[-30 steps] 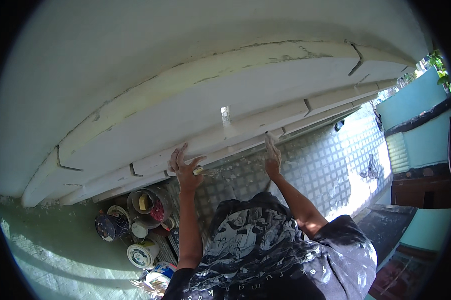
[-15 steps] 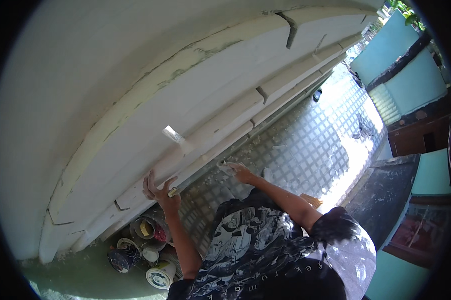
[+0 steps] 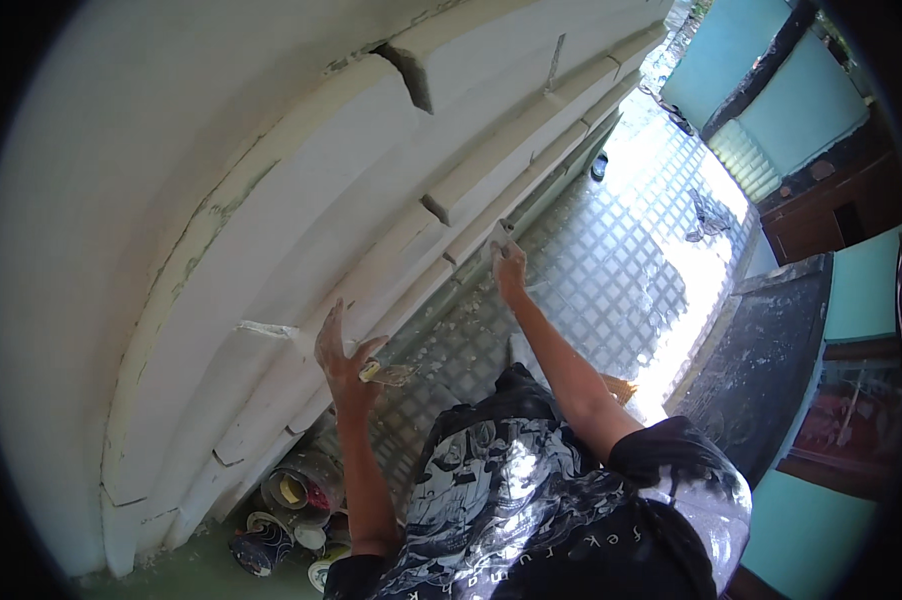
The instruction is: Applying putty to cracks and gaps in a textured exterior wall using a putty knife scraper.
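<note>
My left hand (image 3: 345, 368) is against the pale wall (image 3: 301, 250), its fingers stretched up along a ledge. A small scraper (image 3: 396, 375) with a yellow end is tucked by its thumb, the flat part pointing right. Farther along, my right hand (image 3: 510, 268) is closed at the lower ledge (image 3: 471, 238). A small whitish thing sticks out at its fingertips, too small to name. Dark notches (image 3: 435, 208) cut across the wall's stepped ledges. Whitish dust coats the fingers of both hands.
Several buckets and tins (image 3: 296, 490) stand at the wall's foot, lower left. Pale debris lies on the patterned tile floor (image 3: 611, 240). A dark shoe-like object (image 3: 599, 166) is near the far wall base. A turquoise wall (image 3: 861, 330) bounds the right.
My right hand has moved forward and up to the ledge. The left hand has shifted slightly right, and its scraper now shows more. The view has turned, so the wall appears steeper.
</note>
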A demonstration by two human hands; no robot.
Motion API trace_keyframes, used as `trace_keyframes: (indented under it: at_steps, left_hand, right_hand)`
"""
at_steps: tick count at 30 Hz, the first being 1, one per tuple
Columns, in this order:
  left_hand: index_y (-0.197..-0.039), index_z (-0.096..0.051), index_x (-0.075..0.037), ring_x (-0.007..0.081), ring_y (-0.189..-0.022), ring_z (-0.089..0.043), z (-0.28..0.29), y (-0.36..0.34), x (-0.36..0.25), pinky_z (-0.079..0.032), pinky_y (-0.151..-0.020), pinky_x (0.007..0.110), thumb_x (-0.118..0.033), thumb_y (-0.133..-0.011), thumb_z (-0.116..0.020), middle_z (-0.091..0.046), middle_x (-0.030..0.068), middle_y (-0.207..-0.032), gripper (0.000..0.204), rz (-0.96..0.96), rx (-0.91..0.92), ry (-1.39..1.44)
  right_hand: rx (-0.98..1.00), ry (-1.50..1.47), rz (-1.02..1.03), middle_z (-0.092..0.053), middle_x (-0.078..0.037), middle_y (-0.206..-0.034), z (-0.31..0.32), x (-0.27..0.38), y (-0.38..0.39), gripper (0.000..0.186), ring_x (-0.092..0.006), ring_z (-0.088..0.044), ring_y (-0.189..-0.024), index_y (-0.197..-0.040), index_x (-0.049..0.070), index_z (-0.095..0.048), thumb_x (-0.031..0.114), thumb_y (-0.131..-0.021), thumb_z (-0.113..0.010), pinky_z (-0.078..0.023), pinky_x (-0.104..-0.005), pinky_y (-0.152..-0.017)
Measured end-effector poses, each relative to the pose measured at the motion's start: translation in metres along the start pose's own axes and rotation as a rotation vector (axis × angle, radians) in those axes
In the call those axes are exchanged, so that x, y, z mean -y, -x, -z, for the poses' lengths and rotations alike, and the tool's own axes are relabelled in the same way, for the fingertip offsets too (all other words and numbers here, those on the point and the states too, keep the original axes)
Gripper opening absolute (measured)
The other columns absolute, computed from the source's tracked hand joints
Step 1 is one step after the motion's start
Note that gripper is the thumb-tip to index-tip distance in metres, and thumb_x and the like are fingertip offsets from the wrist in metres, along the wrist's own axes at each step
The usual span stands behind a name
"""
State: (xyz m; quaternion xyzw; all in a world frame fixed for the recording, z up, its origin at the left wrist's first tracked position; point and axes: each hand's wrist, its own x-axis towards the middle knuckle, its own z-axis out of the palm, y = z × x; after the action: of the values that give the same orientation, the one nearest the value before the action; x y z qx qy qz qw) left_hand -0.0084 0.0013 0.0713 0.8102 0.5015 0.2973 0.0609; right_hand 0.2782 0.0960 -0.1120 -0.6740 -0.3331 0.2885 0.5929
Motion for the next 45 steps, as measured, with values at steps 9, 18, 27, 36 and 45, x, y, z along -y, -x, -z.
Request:
trace_keyframes:
  at_steps: [9, 18, 27, 36, 45]
  left_hand:
    - [-0.118, -0.057, -0.014, 0.0352, -0.133, -0.030, -0.025, -0.121, -0.042, -0.027, -0.107, 0.048, 0.003, -0.059, -0.060, -0.030, 0.0095, -0.146, 0.061, -0.036, 0.312, 0.213]
    - [-0.118, -0.050, -0.001, 0.0373, -0.107, -0.052, -0.079, -0.140, -0.013, -0.039, -0.095, 0.042, -0.004, -0.068, -0.062, -0.056, 0.0193, -0.110, 0.052, 0.203, 0.202, 0.221]
    - [-0.104, -0.055, 0.004, 0.0252, -0.102, -0.058, -0.083, -0.142, -0.001, -0.046, -0.092, 0.036, 0.011, -0.064, -0.051, -0.053, 0.0131, -0.108, 0.040, 0.154, 0.307, 0.490]
    - [-0.090, -0.062, 0.001, 0.0246, -0.097, -0.054, -0.079, -0.149, -0.012, -0.048, -0.086, 0.036, 0.002, -0.060, -0.056, -0.054, 0.0121, -0.099, 0.030, 0.162, 0.252, 0.516]
    - [-0.081, -0.062, -0.002, 0.0234, -0.091, -0.055, -0.081, -0.158, -0.024, -0.048, -0.081, 0.036, -0.003, -0.064, -0.059, -0.060, 0.0091, -0.085, 0.017, 0.146, 0.167, 0.549]
  right_hand:
    - [0.855, -0.282, -0.394, -0.065, -0.007, -0.101, 0.004, -0.016, 0.020, 0.030, -0.0159, -0.063, -0.089, -0.115, 0.000, -0.058, 0.015, -0.089, -0.059, -0.050, -0.0299, -0.079]
    - [0.155, -0.435, -0.927, -0.060, -0.009, -0.100, 0.130, -0.128, 0.011, 0.033, -0.0250, -0.060, -0.092, -0.111, 0.005, -0.055, 0.024, -0.084, -0.051, -0.047, -0.0400, -0.080]
    - [-0.063, -0.102, -0.493, -0.064, -0.004, -0.081, 0.124, -0.101, -0.144, 0.030, -0.0152, -0.061, -0.071, -0.100, 0.004, -0.062, 0.027, -0.083, -0.068, -0.049, -0.0305, -0.061]
    - [0.100, -0.313, 0.154, -0.060, -0.010, -0.108, 0.059, -0.048, -0.252, 0.037, -0.0148, -0.056, -0.096, -0.116, 0.005, -0.056, -0.001, -0.079, -0.057, -0.044, -0.0282, -0.084]
    - [0.159, 0.026, -0.019, -0.058, 0.003, -0.080, 0.055, -0.068, -0.262, 0.031, -0.0078, -0.051, -0.073, -0.112, -0.001, -0.061, 0.002, -0.082, -0.055, -0.044, -0.0237, -0.068]
